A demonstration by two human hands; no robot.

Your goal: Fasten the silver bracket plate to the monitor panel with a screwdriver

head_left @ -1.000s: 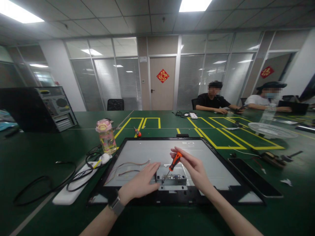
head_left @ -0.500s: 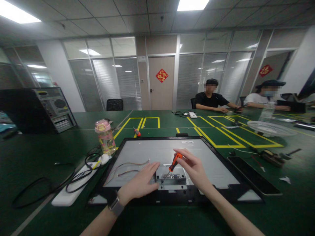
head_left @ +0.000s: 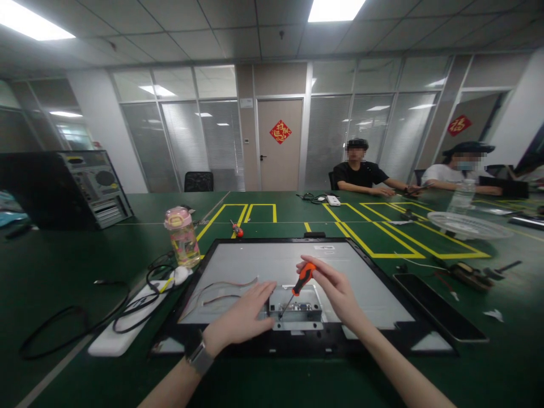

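Note:
A display panel [head_left: 348, 272] with a grey metal back and black frame lies on the green table before me. My right hand [head_left: 338, 289] grips an orange and black screwdriver [head_left: 304, 279] by its handle, tilted, its tip down at the left of a metal bracket [head_left: 312, 313] near the panel's lower edge. Ports show along the bracket. My left hand [head_left: 244, 317], wearing a watch [head_left: 199, 356], lies flat with fingers stretched over the panel, its fingertips at the bracket's left side. Thin wires [head_left: 219, 289] run across the panel behind it.
To the left are a white power strip [head_left: 123, 334] with black cables, a pink-lidded bottle [head_left: 182, 238] and a black computer tower [head_left: 51, 190]. A small red screwdriver [head_left: 237, 228] lies behind the panel; a black phone-like slab [head_left: 437, 309] lies right. Two people sit across the table.
The screwdriver handle and my right fingers have shifted very slightly, with the tip still at the bracket's left. My left hand keeps its place. A seated person's head has moved a little left.

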